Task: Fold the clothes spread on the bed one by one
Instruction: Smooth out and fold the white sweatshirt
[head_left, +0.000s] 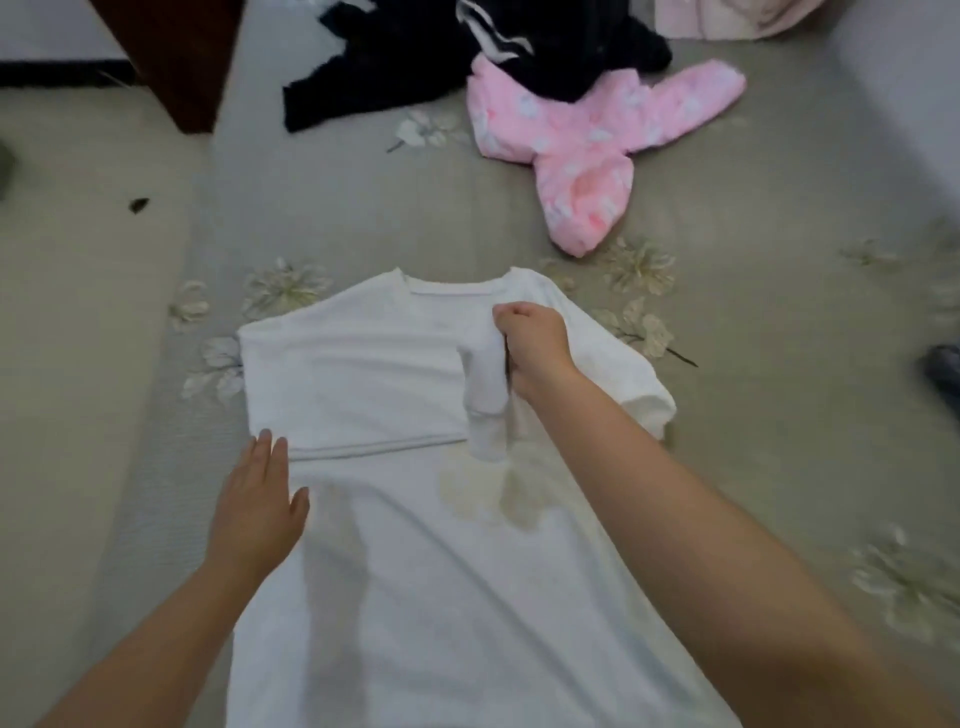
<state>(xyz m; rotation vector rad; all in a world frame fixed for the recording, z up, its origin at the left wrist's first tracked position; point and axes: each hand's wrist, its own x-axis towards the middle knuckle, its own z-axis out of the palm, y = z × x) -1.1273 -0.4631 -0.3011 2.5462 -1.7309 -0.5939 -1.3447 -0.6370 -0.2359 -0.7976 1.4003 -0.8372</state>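
I was folding the white shirt (395, 545): my right hand (535, 343) pinched its folded-over sleeve while my left hand (257, 499) pressed flat, fingers straight. Next, I judged, the right side needed folding in.

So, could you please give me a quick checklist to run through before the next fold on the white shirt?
1. Right hand has a grip on the folded-in sleeve: ok.
2. Left hand flat on the white shirt edge: ok.
3. Left side already folded in: ok.
4. Right sleeve folded in: not ok, it lies out.
5. Pink garment and black clothes apart from the shirt: ok.
6. Hem flat: cannot tell, out of view.
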